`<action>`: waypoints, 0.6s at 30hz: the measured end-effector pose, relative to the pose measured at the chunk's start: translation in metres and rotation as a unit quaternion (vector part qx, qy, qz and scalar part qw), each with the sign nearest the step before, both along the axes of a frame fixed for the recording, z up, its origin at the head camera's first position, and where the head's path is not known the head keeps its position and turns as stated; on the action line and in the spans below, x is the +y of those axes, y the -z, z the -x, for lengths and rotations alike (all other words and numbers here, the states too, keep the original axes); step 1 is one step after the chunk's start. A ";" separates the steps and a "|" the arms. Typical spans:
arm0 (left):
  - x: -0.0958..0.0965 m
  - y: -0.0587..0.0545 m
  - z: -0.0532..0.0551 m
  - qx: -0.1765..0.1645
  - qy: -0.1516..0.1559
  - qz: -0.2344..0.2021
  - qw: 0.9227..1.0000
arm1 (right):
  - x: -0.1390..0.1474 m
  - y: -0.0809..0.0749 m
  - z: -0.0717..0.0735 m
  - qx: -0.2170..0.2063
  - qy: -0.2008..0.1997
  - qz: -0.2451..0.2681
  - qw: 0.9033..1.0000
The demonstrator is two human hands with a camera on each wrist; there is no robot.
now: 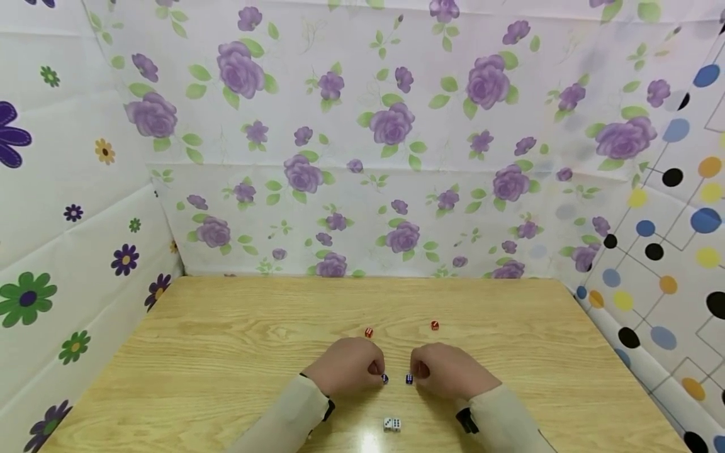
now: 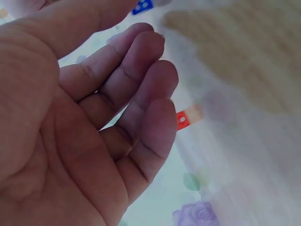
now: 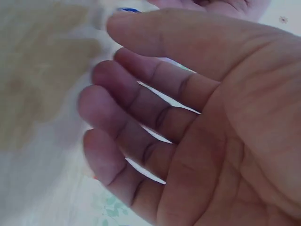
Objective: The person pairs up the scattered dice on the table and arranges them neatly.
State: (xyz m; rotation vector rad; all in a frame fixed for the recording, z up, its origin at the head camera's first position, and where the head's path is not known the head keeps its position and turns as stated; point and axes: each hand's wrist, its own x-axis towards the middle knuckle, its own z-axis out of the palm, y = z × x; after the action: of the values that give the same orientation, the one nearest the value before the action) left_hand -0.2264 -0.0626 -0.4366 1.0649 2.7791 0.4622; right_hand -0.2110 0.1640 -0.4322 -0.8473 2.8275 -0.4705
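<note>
In the head view, my left hand (image 1: 348, 366) bends its thumb and index finger together at a small blue die (image 1: 385, 379), partly covered by the fingertips. My right hand (image 1: 450, 371) mirrors it, pinching at a second blue die (image 1: 409, 379). Between the two blue dice is a small gap. The left wrist view shows a blue die (image 2: 142, 6) at the thumb tip, with the other fingers loosely curled. In the right wrist view the thumb (image 3: 141, 35) hides most of a blue die (image 3: 128, 10).
Two white dice (image 1: 392, 425) stand side by side nearer the person. Beyond the hands lie a red die (image 1: 369, 332) and, farther right, another red die (image 1: 435, 325). Patterned cloth (image 1: 391, 157) surrounds the wooden table (image 1: 255, 314) at the back and sides.
</note>
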 end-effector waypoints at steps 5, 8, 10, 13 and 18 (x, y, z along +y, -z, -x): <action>-0.003 -0.001 0.000 -0.013 -0.010 -0.017 1.000 | -0.004 -0.006 0.000 -0.011 0.009 0.004 1.000; -0.001 -0.002 -0.001 -0.012 -0.009 -0.015 1.000 | -0.006 -0.006 -0.001 -0.013 0.016 0.002 1.000; 0.001 -0.003 -0.002 -0.011 -0.006 -0.011 1.000 | -0.006 -0.005 -0.001 -0.012 0.019 0.000 1.000; 0.003 -0.005 -0.004 -0.004 -0.003 -0.004 1.000 | -0.006 -0.002 -0.001 -0.006 0.016 0.002 1.000; 0.005 -0.004 -0.004 0.001 0.001 -0.001 1.000 | -0.008 0.002 0.000 0.008 0.007 0.003 1.000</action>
State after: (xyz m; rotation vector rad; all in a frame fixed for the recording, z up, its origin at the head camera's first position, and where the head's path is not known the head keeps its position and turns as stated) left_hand -0.2223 -0.0575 -0.4324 1.0676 2.7798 0.4639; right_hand -0.2113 0.1559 -0.4342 -0.8355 2.8495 -0.4762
